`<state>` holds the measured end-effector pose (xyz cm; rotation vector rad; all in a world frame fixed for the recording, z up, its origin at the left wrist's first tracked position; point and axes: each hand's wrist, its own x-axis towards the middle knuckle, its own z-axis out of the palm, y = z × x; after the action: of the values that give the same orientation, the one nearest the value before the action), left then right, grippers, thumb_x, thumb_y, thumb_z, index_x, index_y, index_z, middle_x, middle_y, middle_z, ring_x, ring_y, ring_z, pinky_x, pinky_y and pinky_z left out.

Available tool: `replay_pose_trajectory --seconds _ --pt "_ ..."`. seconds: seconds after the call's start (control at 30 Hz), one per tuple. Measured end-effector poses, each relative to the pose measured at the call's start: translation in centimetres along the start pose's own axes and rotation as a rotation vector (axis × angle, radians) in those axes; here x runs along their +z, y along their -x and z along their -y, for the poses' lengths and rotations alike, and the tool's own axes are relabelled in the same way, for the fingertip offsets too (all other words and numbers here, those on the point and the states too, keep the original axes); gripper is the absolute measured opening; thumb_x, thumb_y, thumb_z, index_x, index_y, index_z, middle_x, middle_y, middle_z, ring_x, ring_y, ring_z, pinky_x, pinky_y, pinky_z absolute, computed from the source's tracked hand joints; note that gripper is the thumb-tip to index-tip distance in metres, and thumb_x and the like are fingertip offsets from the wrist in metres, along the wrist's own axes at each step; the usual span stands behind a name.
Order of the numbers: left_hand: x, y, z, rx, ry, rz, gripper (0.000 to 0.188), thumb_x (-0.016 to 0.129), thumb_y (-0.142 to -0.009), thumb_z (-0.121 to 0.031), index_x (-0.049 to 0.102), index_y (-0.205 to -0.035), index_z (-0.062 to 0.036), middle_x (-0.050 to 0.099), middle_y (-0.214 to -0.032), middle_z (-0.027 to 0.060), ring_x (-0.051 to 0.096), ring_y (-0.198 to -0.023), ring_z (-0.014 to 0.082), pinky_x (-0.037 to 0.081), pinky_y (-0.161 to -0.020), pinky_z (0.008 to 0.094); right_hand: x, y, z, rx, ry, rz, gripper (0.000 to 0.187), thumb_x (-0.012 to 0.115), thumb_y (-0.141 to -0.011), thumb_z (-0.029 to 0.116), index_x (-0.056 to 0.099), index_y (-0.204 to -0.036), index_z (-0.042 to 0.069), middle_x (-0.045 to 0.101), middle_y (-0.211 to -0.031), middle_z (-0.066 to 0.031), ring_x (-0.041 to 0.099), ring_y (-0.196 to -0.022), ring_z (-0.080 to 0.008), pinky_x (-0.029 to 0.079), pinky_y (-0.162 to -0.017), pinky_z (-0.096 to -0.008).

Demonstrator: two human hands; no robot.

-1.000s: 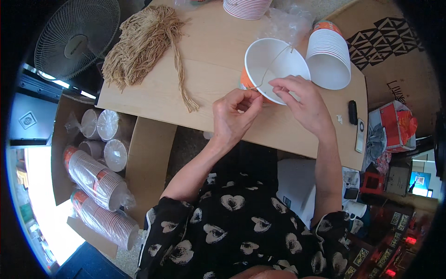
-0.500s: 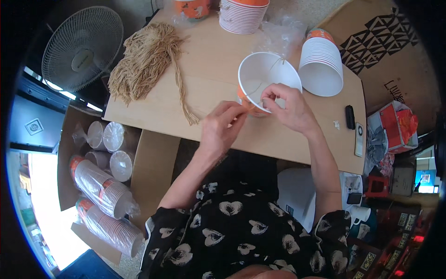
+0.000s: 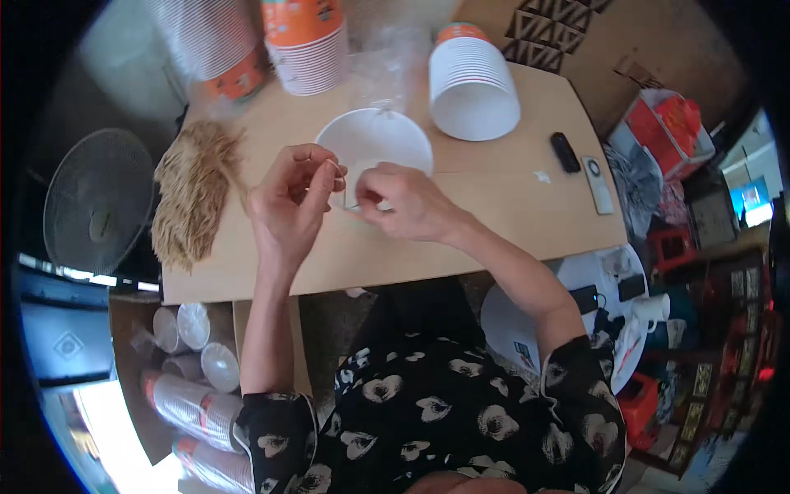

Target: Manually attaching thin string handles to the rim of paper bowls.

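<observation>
A white paper bucket (image 3: 415,144) stands on the table in front of me, its inside facing up. Close to its near left rim, my left hand (image 3: 290,198) pinches a thin string between thumb and fingers. My right hand (image 3: 411,204) is closed beside it, over the near rim, and a short length of string shows between the hands. Its fingertips are partly hidden and slightly blurred. To the left lies a thick bundle of tan twine (image 3: 193,193).
Nested paper buckets (image 3: 473,90) lie at the back right; further stacks (image 3: 309,62) stand behind, near clear plastic wrap (image 3: 383,66). A black object (image 3: 564,152) and a pale remote-like device (image 3: 597,185) lie at right. A carton (image 3: 140,329) holds wrapped stacks, below a fan (image 3: 99,202).
The view has shifted. Both hands have lifted from the bucket's front side and now meet above its near rim. The bucket's orange outside no longer shows.
</observation>
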<state>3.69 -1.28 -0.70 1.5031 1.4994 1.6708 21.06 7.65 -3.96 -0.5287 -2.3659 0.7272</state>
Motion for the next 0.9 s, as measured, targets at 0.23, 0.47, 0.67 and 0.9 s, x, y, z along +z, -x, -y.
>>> replay_pose_trajectory --seconds 0.23,0.47,0.67,0.9 --pt "1.0 -1.3 3.0 -0.235 0.172 0.166 0.011 0.068 -0.095 -0.007 0.071 -0.104 -0.0018 0.072 -0.096 0.0009 0.064 -0.082 0.0045 0.048 -0.066 0.0204 -0.5 0.8 0.0 -0.010 -0.325 -0.155 0.007 0.061 -0.087 -0.003 0.058 -0.093 0.001 0.061 -0.090 -0.0080 0.057 -0.078 -0.0145 0.048 -0.069 -0.0289" --pt "-0.9 -1.8 2.5 -0.300 0.293 0.275 0.013 0.066 -0.096 -0.012 0.071 -0.106 -0.0050 0.071 -0.097 -0.0005 0.064 -0.089 0.0053 0.048 -0.066 0.0224 -0.8 0.5 0.3 -0.151 -0.266 -0.227 0.007 0.063 -0.088 0.000 0.058 -0.094 0.000 0.062 -0.114 -0.0126 0.063 -0.093 -0.0190 0.050 -0.076 -0.0277" --pt "-1.2 -1.6 2.1 -0.440 0.372 0.484 0.015 0.065 -0.098 -0.012 0.067 -0.109 -0.0023 0.071 -0.106 0.0048 0.072 -0.098 0.0145 0.053 -0.065 0.0231 -0.2 0.1 0.2 0.005 -0.515 -0.220 0.004 0.055 -0.095 0.004 0.057 -0.098 0.002 0.064 -0.105 -0.0098 0.061 -0.108 -0.0169 0.050 -0.084 -0.0304" --pt "-2.0 -1.9 2.4 -0.389 0.375 0.546 0.014 0.067 -0.097 -0.008 0.066 -0.110 -0.0029 0.072 -0.101 0.0053 0.074 -0.090 0.0150 0.051 -0.058 0.0200 -1.7 -0.3 0.6 0.195 -0.523 -0.062 0.006 0.052 -0.101 0.007 0.056 -0.100 0.002 0.060 -0.088 -0.0010 0.060 -0.082 -0.0076 0.049 -0.071 -0.0242"
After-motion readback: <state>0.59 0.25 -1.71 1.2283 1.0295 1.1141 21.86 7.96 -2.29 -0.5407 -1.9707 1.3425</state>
